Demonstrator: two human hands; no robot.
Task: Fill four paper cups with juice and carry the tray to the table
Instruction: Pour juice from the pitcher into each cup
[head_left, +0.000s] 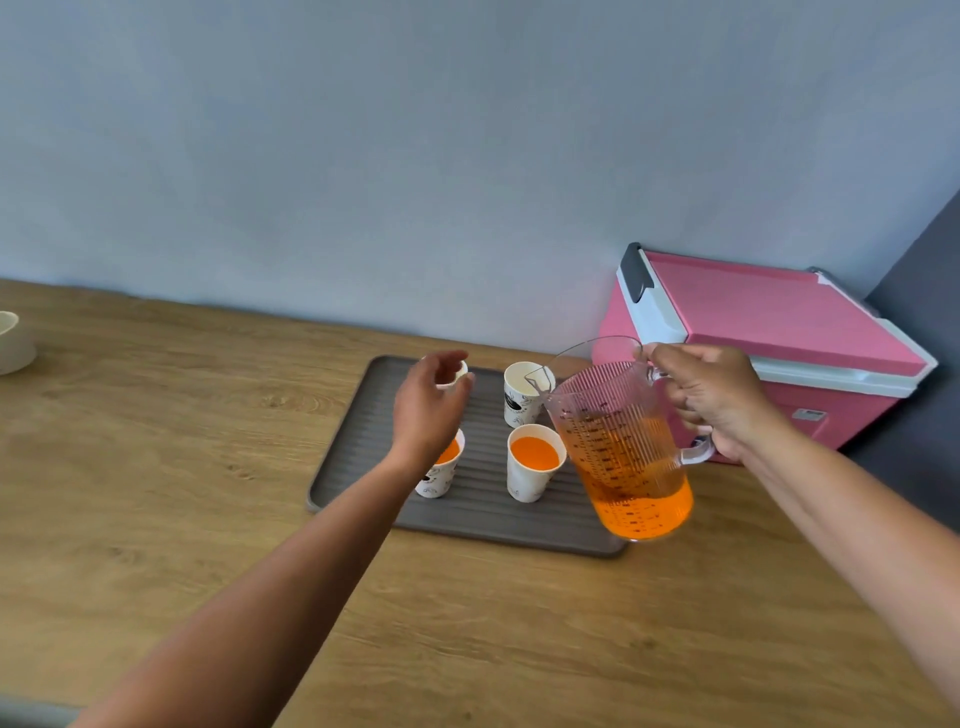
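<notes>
A grey ribbed tray (483, 525) lies on the wooden counter with paper cups on it. The front right cup (535, 462) holds orange juice. So does the front left cup (440, 475), which my left wrist partly covers. The back right cup (521, 397) looks empty. My right hand (711, 397) grips the handle of a clear measuring pitcher (623, 457) about half full of juice, its spout over the back right cup. My left hand (428, 402) hovers at the back left cup (460, 372), fingers loosely curved beside its rim; whether they touch it is unclear.
A pink and white cooler box (779, 322) stands against the wall just right of the tray, behind the pitcher. A white bowl (13, 343) sits at the far left edge. The wooden counter (182, 467) stretches left and toward me.
</notes>
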